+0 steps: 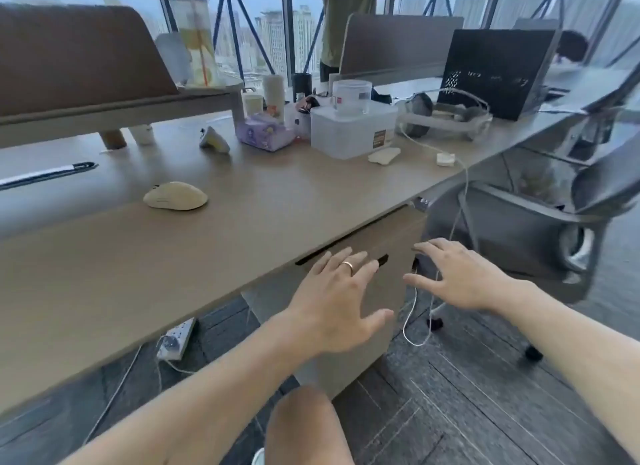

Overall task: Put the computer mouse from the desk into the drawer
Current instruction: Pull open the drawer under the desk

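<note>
A cream computer mouse (176, 196) lies on the wooden desk (145, 256), left of centre and well away from both hands. Under the desk's front edge stands a drawer unit (391, 242), its drawer closed, with a dark handle slot partly hidden by my fingers. My left hand (341, 300) hovers in front of the drawer face, fingers spread, a ring on one finger, holding nothing. Over the unit's right corner my right hand (457, 275) is spread open too and also empty.
A tissue pack (265, 135), a clear plastic box (353, 128), a headset (446, 116) and a laptop (495, 73) crowd the desk's back. A white cable (460, 201) hangs by the drawer unit. An office chair (571, 215) stands right; a power strip (176, 338) lies below.
</note>
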